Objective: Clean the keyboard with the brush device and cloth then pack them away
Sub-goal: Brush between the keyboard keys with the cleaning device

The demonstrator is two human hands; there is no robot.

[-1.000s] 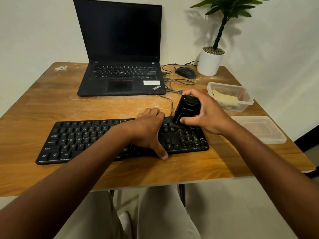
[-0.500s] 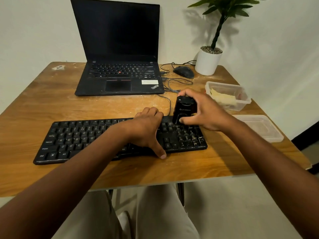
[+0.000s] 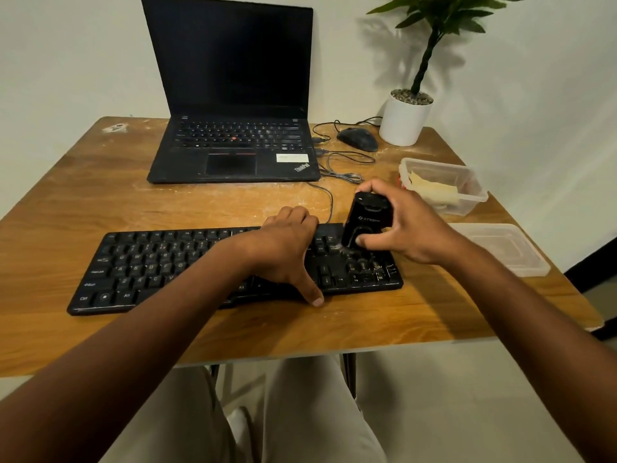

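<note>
**2 hands on the keyboard, brushing its right end**

Both hands work the black keyboard (image 3: pixel 233 265) at the near middle of the wooden table (image 3: pixel 83 202). The left hand (image 3: pixel 283 248) lies across the middle keys, fingers curled over the far edge and thumb hooked round the near edge, gripping it to hold it steady. The right hand (image 3: pixel 405 225) wraps the black brush device (image 3: pixel 365 218), thumb low on its front, fingers over its top, its lower end down on the keys at the keyboard's 2 o'clock corner.

Judging by this, brushing is under way and only the right end is being treated; I cannot tell how much of the rest is done. The cloth (image 3: pixel 434 190) sits folded in the open plastic box (image 3: pixel 474 192) at 2 o'clock on the table, so wiping appears untouched, and packing remains. The lid (image 3: pixel 500 248) lies at 3 o'clock.

Compared with 1 second ago, the grips and the brush's spot on the keys look unchanged; only the camera view has shifted slightly.
</note>
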